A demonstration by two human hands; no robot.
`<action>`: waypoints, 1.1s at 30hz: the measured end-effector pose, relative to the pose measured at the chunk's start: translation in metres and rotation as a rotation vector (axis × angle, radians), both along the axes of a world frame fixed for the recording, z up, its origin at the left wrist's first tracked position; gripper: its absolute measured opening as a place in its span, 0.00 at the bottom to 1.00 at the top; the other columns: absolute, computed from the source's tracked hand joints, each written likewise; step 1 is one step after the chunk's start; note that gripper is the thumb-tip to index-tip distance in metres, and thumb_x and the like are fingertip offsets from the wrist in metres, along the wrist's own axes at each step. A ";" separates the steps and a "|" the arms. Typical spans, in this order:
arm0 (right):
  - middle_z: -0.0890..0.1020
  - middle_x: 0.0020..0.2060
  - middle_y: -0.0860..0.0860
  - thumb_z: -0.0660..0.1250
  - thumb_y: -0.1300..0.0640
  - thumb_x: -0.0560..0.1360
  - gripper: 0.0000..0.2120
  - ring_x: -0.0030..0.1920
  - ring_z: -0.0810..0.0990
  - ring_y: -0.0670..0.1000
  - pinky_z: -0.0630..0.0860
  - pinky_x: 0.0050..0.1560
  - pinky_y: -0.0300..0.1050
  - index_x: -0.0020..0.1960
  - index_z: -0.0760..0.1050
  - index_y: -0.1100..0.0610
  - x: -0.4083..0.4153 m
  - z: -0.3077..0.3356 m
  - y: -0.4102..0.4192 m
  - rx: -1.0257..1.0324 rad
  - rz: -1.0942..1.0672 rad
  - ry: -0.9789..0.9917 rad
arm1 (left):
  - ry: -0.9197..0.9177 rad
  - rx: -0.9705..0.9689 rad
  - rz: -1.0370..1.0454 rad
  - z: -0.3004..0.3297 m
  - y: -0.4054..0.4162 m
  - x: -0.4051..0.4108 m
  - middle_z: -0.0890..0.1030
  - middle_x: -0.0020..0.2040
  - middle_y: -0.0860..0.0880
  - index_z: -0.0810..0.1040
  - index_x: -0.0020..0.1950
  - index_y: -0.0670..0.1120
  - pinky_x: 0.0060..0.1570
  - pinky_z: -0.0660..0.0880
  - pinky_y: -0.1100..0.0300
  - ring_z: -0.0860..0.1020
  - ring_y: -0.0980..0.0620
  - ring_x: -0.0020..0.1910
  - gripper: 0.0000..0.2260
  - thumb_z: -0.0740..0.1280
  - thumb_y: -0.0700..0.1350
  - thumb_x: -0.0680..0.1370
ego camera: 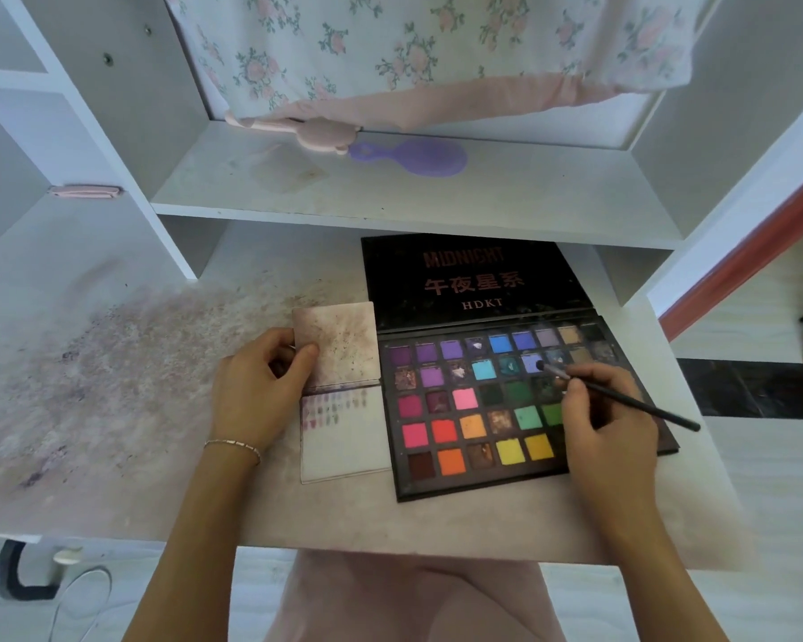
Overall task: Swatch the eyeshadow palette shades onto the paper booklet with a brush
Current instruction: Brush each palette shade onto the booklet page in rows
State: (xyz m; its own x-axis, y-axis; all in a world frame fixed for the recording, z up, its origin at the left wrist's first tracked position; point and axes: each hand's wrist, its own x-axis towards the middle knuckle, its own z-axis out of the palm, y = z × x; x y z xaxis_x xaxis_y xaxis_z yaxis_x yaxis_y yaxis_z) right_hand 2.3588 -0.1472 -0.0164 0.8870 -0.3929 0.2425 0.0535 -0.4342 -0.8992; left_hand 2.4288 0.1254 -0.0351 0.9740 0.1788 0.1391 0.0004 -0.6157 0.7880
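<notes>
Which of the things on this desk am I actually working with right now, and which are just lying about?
In use:
eyeshadow palette, open
brush, held by right hand, tip on a blue pan
paper booklet, steadied by left hand

Lying about:
purple hairbrush on the shelf
pink clip beside it
pink item on the left ledge

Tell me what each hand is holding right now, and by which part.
The right hand grips the brush low on its handle, near the bristles, tip on a blue pan of the palette. The left hand pinches the booklet at its raised page's left edge.
</notes>
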 end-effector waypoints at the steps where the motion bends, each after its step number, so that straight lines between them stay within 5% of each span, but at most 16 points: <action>1: 0.77 0.35 0.45 0.60 0.64 0.76 0.15 0.37 0.77 0.36 0.74 0.31 0.31 0.43 0.68 0.42 0.000 -0.002 -0.003 -0.010 -0.023 0.005 | 0.003 -0.002 0.000 0.000 0.000 0.000 0.80 0.35 0.51 0.77 0.43 0.51 0.39 0.72 0.59 0.77 0.52 0.36 0.01 0.67 0.47 0.74; 22: 0.75 0.33 0.42 0.61 0.66 0.74 0.17 0.39 0.75 0.32 0.69 0.37 0.22 0.40 0.66 0.43 0.002 -0.009 -0.009 -0.133 -0.021 0.036 | -0.027 -0.027 -0.004 0.000 -0.003 -0.001 0.78 0.34 0.53 0.76 0.43 0.53 0.41 0.71 0.57 0.75 0.48 0.36 0.02 0.68 0.45 0.74; 28: 0.75 0.31 0.42 0.61 0.66 0.74 0.18 0.33 0.76 0.40 0.70 0.35 0.23 0.38 0.66 0.42 0.003 -0.009 -0.009 -0.150 -0.016 0.035 | -0.030 -0.012 0.004 0.000 -0.003 -0.001 0.77 0.34 0.52 0.76 0.43 0.52 0.40 0.70 0.59 0.75 0.49 0.36 0.04 0.68 0.43 0.74; 33: 0.75 0.31 0.43 0.61 0.66 0.74 0.17 0.37 0.75 0.33 0.70 0.35 0.22 0.40 0.66 0.43 0.002 -0.009 -0.009 -0.132 -0.003 0.024 | -0.036 0.003 0.001 0.000 -0.002 -0.001 0.78 0.34 0.52 0.77 0.44 0.51 0.38 0.70 0.62 0.75 0.51 0.36 0.02 0.67 0.43 0.74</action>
State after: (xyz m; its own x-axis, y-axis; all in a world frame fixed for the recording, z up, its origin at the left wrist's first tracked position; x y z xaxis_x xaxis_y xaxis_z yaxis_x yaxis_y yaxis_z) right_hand 2.3613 -0.1558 -0.0250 0.8920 -0.3620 0.2708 0.0310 -0.5486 -0.8355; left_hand 2.4281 0.1232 -0.0352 0.9681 0.1794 0.1747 -0.0274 -0.6178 0.7859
